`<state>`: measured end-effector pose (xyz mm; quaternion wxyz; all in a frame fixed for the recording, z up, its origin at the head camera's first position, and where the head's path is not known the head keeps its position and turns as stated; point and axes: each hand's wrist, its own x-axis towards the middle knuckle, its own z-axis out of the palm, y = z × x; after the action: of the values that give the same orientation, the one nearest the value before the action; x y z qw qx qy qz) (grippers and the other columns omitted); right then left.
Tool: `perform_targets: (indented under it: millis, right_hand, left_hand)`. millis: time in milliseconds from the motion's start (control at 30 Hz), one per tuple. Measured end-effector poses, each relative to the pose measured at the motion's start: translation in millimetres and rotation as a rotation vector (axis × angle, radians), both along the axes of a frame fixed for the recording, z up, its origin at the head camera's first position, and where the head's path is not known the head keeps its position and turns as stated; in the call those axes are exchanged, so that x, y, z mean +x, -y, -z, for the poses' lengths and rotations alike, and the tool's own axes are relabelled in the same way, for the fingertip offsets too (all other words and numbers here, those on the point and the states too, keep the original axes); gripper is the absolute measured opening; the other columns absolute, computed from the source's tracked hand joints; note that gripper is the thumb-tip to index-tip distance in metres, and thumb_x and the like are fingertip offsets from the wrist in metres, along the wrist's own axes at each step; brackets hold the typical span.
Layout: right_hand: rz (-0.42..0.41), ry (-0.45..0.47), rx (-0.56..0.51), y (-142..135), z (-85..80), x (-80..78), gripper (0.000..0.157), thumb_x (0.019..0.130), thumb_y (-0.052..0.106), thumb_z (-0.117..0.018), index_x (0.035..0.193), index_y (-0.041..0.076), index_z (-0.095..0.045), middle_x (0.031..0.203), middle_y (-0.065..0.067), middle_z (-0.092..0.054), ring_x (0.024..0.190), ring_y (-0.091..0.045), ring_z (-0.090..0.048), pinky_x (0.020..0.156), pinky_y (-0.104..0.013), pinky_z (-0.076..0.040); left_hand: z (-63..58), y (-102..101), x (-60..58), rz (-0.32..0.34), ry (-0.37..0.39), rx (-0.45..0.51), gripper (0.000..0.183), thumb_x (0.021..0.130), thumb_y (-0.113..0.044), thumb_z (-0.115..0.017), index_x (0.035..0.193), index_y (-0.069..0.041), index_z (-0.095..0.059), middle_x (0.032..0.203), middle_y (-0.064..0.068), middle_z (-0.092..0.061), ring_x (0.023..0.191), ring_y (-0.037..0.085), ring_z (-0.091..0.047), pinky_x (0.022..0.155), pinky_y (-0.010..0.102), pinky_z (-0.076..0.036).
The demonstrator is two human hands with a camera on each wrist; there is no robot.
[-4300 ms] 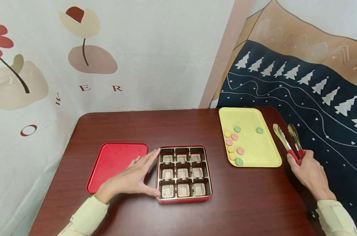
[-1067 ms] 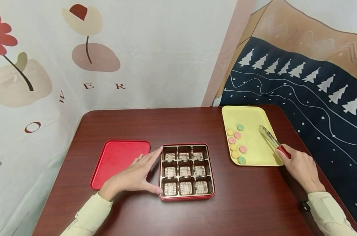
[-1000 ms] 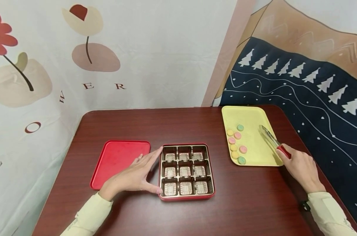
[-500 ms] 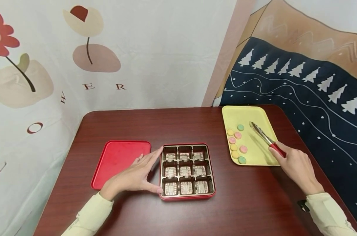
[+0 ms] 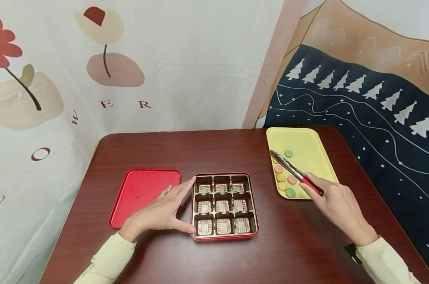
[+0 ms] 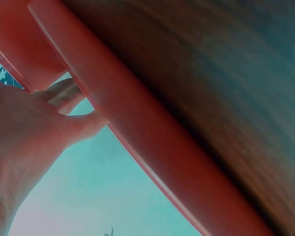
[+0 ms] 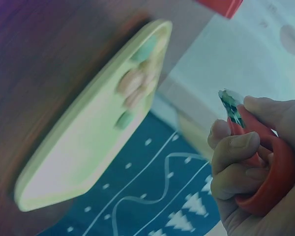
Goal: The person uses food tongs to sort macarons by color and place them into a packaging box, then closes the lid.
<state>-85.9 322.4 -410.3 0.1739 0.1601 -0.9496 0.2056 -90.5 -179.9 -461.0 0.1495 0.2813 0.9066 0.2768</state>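
Note:
My left hand (image 5: 163, 209) has its thumb and fingers spread along the left side of a red box (image 5: 224, 238), touching it at two corners. Inside sits a dark gold insert (image 5: 222, 206) with several square compartments, all bare. In the left wrist view the thumb meets the box's red side wall (image 6: 137, 125). My right hand (image 5: 336, 205) grips the red handles of metal tongs (image 5: 289, 167), pressed nearly together. Their tips lie over the left edge of a yellow tray (image 5: 308, 142); I cannot tell whether they hold anything. Macarons (image 5: 280, 177) in yellow, pink and green lie below the tongs, partly covered.
A red lid (image 5: 148, 189) lies on the brown table (image 5: 186, 152), left of the box and partly behind the left hand. A printed cloth (image 5: 200, 59) hangs behind the table, and a dark one with trees (image 5: 370, 114) hangs to the right.
My right hand has swung the tongs leftward across the tray, over the macarons. The green macaron seen earlier on the tray's right side no longer shows there. My left hand stays at the box.

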Motion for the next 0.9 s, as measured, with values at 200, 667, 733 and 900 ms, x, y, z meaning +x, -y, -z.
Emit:
perform_targets:
  millis: [200, 667, 733, 900]
  right_hand:
    - [-0.101, -0.041, 0.016, 26.3, -3.0, 10.1, 0.052, 0.083, 0.014, -0.095, 0.133, 0.009, -0.080, 0.093, -0.002, -0.079, 0.062, -0.011, -0.052, 0.050, -0.030, -0.041]
    - [-0.260, -0.058, 0.022, 68.8, 6.1, 40.4, 0.039, 0.093, 0.029, -0.089, 0.129, 0.015, -0.081, 0.109, 0.003, -0.081, 0.076, -0.007, -0.070, 0.059, -0.031, -0.058]
    - [-0.295, -0.082, 0.030, 72.9, 9.2, 44.1, 0.038, 0.094, 0.029, -0.087, 0.128, 0.013, -0.081, 0.109, 0.003, -0.081, 0.077, -0.008, -0.073, 0.060, -0.033, -0.059]
    - [-0.359, -0.075, 0.026, 82.0, 15.9, 53.3, 0.036, 0.096, 0.031, -0.086, 0.126, 0.012, -0.082, 0.106, 0.005, -0.081, 0.077, -0.006, -0.074, 0.060, -0.032, -0.060]
  left_hand:
    - [-0.1, 0.2, 0.4, 0.002, -0.005, 0.010, 0.142, 0.078, -0.075, -0.087, 0.178, -0.022, -0.001, 0.180, 0.010, -0.022, 0.162, 0.043, -0.022, 0.127, 0.071, -0.012]
    - [-3.6, -0.2, 1.3, -0.004, 0.001, 0.004, 0.143, 0.077, -0.075, -0.088, 0.178, -0.022, -0.001, 0.181, 0.006, -0.019, 0.163, 0.039, -0.021, 0.129, 0.069, -0.011]
    - [-3.7, 0.2, 1.3, -0.006, 0.005, 0.003, 0.143, 0.077, -0.074, -0.088, 0.178, -0.022, 0.000, 0.181, 0.006, -0.019, 0.163, 0.039, -0.021, 0.129, 0.068, -0.011]
    - [-2.2, 0.5, 1.7, -0.006, 0.008, 0.005, 0.143, 0.078, -0.074, -0.088, 0.178, -0.023, 0.000, 0.181, 0.006, -0.019, 0.163, 0.039, -0.021, 0.128, 0.069, -0.011]
